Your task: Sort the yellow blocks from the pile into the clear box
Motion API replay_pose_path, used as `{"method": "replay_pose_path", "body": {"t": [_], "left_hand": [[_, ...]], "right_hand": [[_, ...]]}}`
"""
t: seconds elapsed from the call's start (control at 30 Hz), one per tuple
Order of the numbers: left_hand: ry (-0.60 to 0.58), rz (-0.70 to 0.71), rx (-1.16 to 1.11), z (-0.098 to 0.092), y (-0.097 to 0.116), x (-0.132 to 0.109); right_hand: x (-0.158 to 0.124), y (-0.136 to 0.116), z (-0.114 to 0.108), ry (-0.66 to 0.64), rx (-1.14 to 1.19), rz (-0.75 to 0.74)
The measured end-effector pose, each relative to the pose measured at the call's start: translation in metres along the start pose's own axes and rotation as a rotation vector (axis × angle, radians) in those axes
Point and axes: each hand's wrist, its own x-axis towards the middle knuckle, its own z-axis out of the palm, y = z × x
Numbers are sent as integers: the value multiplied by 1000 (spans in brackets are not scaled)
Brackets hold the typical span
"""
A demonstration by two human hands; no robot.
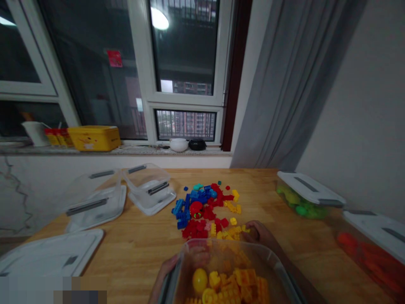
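Note:
A clear plastic storage box (268, 253) with yellow building blocks (247, 283) and a yellow egg-shaped piece (200, 280) inside is close in front of me, cut off by the bottom edge. My left hand (166, 270) grips its left side, and some fingers show blurrily through the clear wall. Beyond the box, my right hand (259, 233) is curled at the edge of a loose yellow pile (232, 233), a yellow block at its fingertips. Red blocks (194, 229) and blue blocks (182, 213) lie farther back, around a round red piece (196, 209).
Lidded boxes of green pieces (300, 196) and red-orange pieces (373, 253) stand at the right. To the left are two clear boxes (147, 177) on white lids and a loose white lid (53, 253). A yellow case (95, 138) sits on the windowsill.

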Motion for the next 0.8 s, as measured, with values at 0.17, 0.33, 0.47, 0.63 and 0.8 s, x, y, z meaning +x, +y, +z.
{"method": "replay_pose_path", "body": {"t": [0.17, 0.33, 0.47, 0.63, 0.8], "left_hand": [[92, -35, 7, 16, 7, -6], [62, -65, 19, 40, 22, -11], [-31, -178, -6, 50, 27, -10], [-24, -165, 12, 37, 19, 2], [-147, -206, 61, 33, 16, 14]], "right_hand": [[-1, -1, -1, 7, -4, 8], [-2, 0, -1, 7, -12, 9], [-2, 1, -1, -4, -24, 11], [-2, 2, -1, -17, -34, 13], [1, 8, -1, -35, -42, 0]]}}
